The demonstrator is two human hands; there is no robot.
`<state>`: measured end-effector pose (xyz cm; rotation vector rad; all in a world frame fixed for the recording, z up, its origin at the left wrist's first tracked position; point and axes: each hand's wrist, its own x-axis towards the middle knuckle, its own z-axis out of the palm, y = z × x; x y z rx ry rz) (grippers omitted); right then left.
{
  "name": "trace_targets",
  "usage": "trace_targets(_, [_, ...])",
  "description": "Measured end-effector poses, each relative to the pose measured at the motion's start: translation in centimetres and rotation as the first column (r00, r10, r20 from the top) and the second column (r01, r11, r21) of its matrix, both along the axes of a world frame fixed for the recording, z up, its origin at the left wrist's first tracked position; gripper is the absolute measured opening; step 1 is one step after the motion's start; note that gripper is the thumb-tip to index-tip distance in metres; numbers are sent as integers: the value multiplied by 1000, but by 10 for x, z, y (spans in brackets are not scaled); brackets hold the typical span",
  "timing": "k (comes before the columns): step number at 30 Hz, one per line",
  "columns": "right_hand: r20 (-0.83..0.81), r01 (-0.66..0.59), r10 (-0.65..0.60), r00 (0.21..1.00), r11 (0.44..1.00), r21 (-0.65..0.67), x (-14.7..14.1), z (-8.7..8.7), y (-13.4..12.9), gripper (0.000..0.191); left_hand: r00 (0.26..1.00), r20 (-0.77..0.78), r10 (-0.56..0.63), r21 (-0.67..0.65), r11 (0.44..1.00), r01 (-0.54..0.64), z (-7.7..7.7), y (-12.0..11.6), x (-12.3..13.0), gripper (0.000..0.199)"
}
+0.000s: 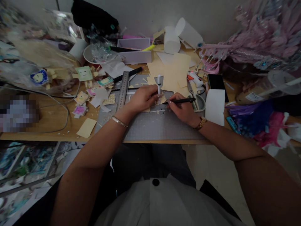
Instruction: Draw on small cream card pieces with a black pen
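Observation:
My right hand (184,108) is closed around a black pen (185,100), whose tip points left toward a small piece of cream card (161,99). My left hand (144,97) has its fingers bent and pressed together at the left side of that card, gripping it over the grey cutting mat (145,125). Close by its fingertips a white marker (159,84) stands upright; whether the fingers touch it I cannot tell. A steel ruler (123,89) lies left of my left hand. Scissors (199,102) with pale handles rest beyond my right hand.
Cream card sheets (172,70) spread behind the mat. A lilac box (136,56) and white paper rolls (172,40) stand at the back. Small painted card figures (84,73) lie left. A drink cup (265,88) and pink feathery decorations (270,40) crowd the right.

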<state>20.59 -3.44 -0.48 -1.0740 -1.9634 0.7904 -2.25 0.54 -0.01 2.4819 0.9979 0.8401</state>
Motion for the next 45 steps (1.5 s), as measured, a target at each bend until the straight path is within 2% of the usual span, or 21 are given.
trace_targets(28, [2,-46,46,999,998,37,1,1,-1,5,1000,-18,24,14,1000,-24,0,-1,1,38])
trace_targets(38, [59,-44,43,997,999,13,2,0,-2,6,1000,-6,20,8,1000,-20,0,0,0,40])
trace_targets(45, [92,-63,59,994,997,47,3,0,-1,6,1000,-7,15,-9,1000,-15,0,0,1,43])
